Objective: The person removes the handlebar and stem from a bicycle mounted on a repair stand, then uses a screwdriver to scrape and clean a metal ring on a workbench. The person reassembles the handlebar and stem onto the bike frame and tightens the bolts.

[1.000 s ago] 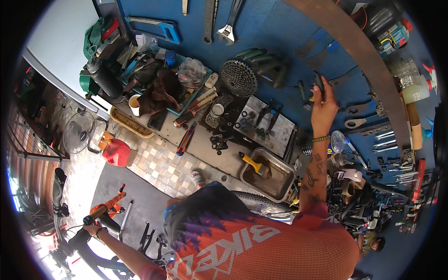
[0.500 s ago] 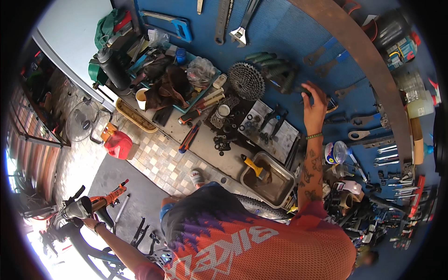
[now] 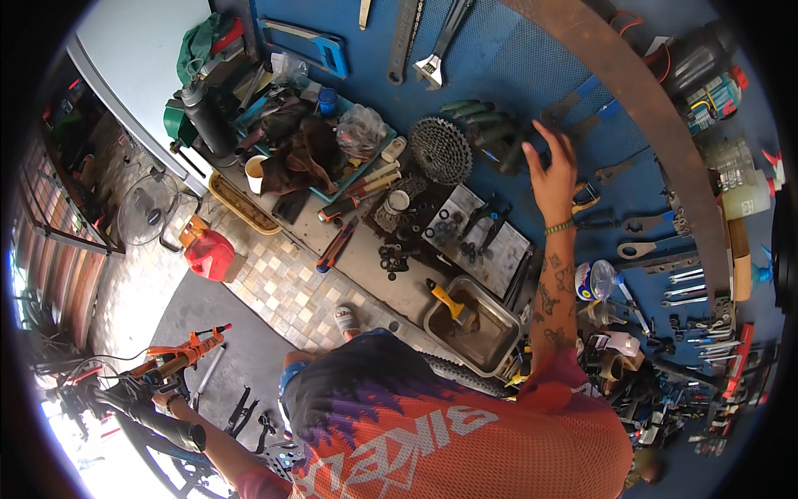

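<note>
Right hand (image 3: 554, 179) hangs before the blue perforated metal board (image 3: 490, 62), above the grey workbench's (image 3: 366, 268) back edge, thumb and fingers well spread, apparently gripping nothing. Just beyond the fingers are dark green ridged handles (image 3: 486, 125); blur hides whether they touch. Near the wrist, a yellow-and-black tool (image 3: 586, 196) lies against the board. The left hand (image 3: 169, 402) is at the bicycle's black bar (image 3: 162, 426), beside its orange fork (image 3: 187, 349), off the bench's front edge; its hold cannot be told. The step in hand looks like handling tools at the board with the bicycle kept within reach. Any grasp there would call for closing around one handle, clear of its neighbours.
</note>
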`<act>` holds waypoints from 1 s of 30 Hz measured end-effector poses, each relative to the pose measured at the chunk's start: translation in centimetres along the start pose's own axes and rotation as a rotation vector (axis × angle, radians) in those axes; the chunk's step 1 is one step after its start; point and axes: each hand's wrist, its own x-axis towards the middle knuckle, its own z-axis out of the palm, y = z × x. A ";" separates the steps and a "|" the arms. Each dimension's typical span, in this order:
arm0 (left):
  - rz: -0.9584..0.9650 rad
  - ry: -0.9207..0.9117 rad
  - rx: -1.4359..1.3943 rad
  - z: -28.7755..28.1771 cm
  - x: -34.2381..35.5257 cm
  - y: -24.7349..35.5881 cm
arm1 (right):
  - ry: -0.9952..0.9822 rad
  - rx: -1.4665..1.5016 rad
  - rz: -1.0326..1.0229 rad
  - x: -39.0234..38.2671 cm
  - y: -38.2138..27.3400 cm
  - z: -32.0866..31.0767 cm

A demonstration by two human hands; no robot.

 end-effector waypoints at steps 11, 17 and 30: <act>0.046 -0.099 -0.107 -5.7 -0.3 -8.0 | -0.307 0.046 0.112 5.9 4.4 1.7; -0.082 -0.262 -0.326 -11.4 -5.6 -16.3 | -0.524 -0.227 0.468 -0.1 7.9 -0.9; 0.089 0.062 -0.204 -8.9 -15.2 -5.7 | -0.054 -0.326 0.097 1.0 -5.9 -3.1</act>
